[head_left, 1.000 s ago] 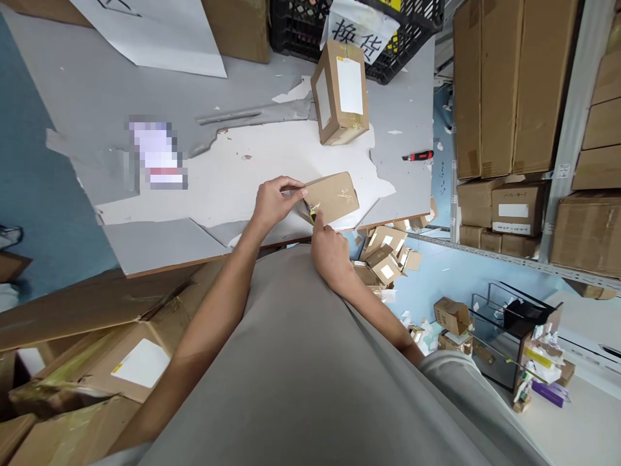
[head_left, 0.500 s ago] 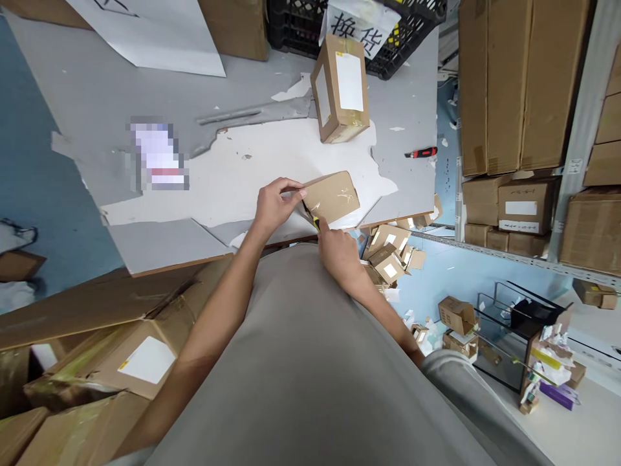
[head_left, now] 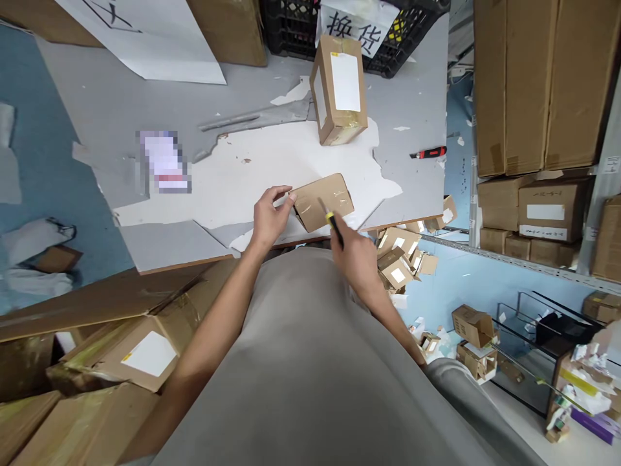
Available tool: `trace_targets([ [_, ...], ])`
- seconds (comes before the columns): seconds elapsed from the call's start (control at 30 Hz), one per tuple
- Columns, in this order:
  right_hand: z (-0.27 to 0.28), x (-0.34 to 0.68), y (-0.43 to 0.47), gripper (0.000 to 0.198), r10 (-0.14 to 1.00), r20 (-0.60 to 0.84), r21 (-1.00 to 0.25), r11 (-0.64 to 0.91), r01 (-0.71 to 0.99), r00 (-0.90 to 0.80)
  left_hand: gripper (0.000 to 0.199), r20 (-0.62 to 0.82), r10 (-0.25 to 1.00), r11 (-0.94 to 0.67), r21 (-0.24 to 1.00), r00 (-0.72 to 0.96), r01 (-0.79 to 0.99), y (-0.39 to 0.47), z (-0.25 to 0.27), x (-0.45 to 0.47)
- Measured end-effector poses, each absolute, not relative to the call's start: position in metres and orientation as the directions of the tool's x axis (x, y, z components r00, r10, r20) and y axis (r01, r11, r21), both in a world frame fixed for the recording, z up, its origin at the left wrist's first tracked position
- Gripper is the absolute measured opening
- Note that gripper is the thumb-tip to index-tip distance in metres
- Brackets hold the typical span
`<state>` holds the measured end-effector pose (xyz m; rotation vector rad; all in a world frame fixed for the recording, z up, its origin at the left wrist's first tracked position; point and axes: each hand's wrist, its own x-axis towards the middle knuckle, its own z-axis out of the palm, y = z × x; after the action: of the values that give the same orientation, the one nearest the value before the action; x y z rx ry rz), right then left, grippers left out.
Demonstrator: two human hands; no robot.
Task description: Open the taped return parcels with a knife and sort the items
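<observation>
A small brown cardboard box (head_left: 315,202) rests near the front edge of the table, its top facing me. My left hand (head_left: 272,215) pinches its left corner between thumb and fingers. In my right hand (head_left: 356,259) is a black and yellow utility knife (head_left: 332,222), its thin blade pointing up and left over the box. Whether the blade touches the cardboard, I cannot tell. Behind the box stands a taller taped carton (head_left: 347,84) with a white label. A red and black utility knife (head_left: 429,153) lies on the table to the right.
The grey table (head_left: 252,90) bears a torn white sheet (head_left: 272,149) and a blurred-out rectangular item (head_left: 167,162) on the left. A black crate (head_left: 291,32) with a paper sign stands at the back. Cartons (head_left: 121,362) are piled at lower left, opened boxes (head_left: 398,262) at right.
My right hand has drawn the knife away from the box's left side, to the right and over its top. The left hand and box have shifted slightly left.
</observation>
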<state>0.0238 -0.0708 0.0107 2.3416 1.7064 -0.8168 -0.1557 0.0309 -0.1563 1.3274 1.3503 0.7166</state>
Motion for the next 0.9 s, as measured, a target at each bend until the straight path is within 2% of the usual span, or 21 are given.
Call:
trace_targets([
  [0.13, -0.026, 0.075, -0.065, 0.059, 0.863, -0.314, -0.37, -0.495, 0.787, 0.395, 0.08, -0.303, 0.939, 0.23, 0.906, 0.164, 0.356, 0.012, -0.156, -0.142],
  [0.3, -0.068, 0.103, -0.06, 0.056, 0.871, -0.35, -0.511, -0.487, 0.709, 0.345, 0.101, -0.289, 0.941, 0.203, 0.899, 0.176, 0.388, 0.009, -0.154, -0.126],
  [0.47, -0.066, 0.103, -0.069, 0.055, 0.887, -0.362, -0.571, -0.455, 0.683, 0.288, 0.112, -0.325, 0.937, 0.242, 0.868, 0.128, 0.433, 0.014, -0.16, -0.121],
  [0.6, -0.064, 0.107, -0.072, 0.055, 0.872, -0.428, -0.594, -0.469, 0.654, 0.236, 0.11, -0.327, 0.937, 0.242, 0.86, 0.12, 0.449, 0.015, -0.161, -0.123],
  [0.73, -0.066, 0.11, -0.069, 0.054, 0.891, -0.409, -0.601, -0.427, 0.676, 0.2, 0.107, -0.317, 0.941, 0.226, 0.848, 0.117, 0.479, 0.016, -0.158, -0.123],
  [0.9, -0.059, 0.11, -0.063, 0.057, 0.876, -0.455, -0.507, -0.401, 0.763, 0.158, 0.105, -0.305, 0.946, 0.215, 0.843, 0.108, 0.493, 0.016, -0.157, -0.121],
])
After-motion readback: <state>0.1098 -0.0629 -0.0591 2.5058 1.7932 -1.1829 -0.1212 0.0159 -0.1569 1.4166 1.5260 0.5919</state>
